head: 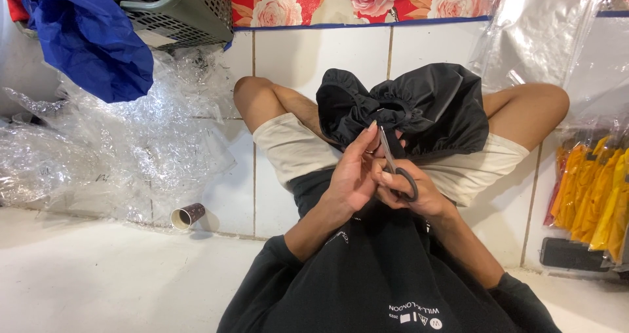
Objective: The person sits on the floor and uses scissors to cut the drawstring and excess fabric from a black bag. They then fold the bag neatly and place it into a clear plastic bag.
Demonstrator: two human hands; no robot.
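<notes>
While my left hand [350,176] pinches gathered black fabric [419,107] on lap, right hand [409,192] grips scissors [395,166]; blades nearly closed, pointing up-away into bunched hem just beyond fingertips.

Both hands [383,179] meet, fingers curled, above the lap.
</notes>
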